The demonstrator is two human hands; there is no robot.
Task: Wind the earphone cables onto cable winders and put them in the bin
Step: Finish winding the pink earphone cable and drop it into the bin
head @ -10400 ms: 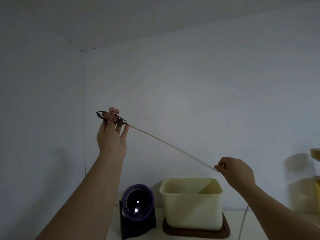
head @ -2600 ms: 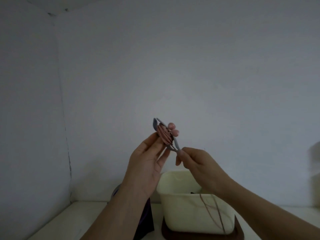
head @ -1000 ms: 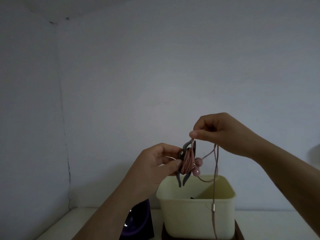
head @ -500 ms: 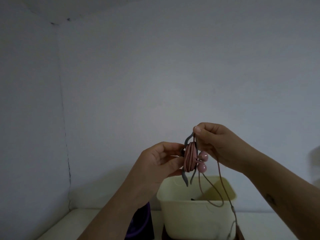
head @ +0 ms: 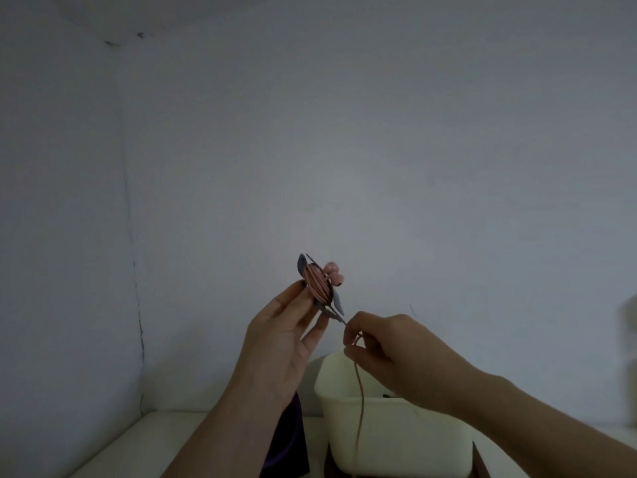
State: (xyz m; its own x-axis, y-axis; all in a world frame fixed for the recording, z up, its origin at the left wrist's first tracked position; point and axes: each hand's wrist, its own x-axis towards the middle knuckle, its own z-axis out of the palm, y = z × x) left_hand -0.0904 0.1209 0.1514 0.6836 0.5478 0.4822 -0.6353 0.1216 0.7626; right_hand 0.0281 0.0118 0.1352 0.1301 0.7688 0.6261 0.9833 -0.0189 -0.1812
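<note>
My left hand (head: 279, 339) holds a grey cable winder (head: 319, 288) up at its fingertips, tilted, with pink earphone cable wound round it. Two pink earbuds (head: 333, 272) stick out at the winder's upper right. Just below and to the right, my right hand (head: 389, 353) pinches the loose pink cable (head: 360, 398) close to the winder's lower tip. The free end hangs down in front of the cream bin (head: 396, 436), which stands on the white surface beneath both hands.
A dark purple object (head: 286, 443) stands left of the bin, mostly hidden behind my left forearm. The bin rests on a dark brown base (head: 477, 460). White walls meet in a corner at the left.
My right hand dropped from the winder's top to below its lower tip, drawing the cable along. The winder tilted and rose in my left hand, and the earbuds now sit at the top.
</note>
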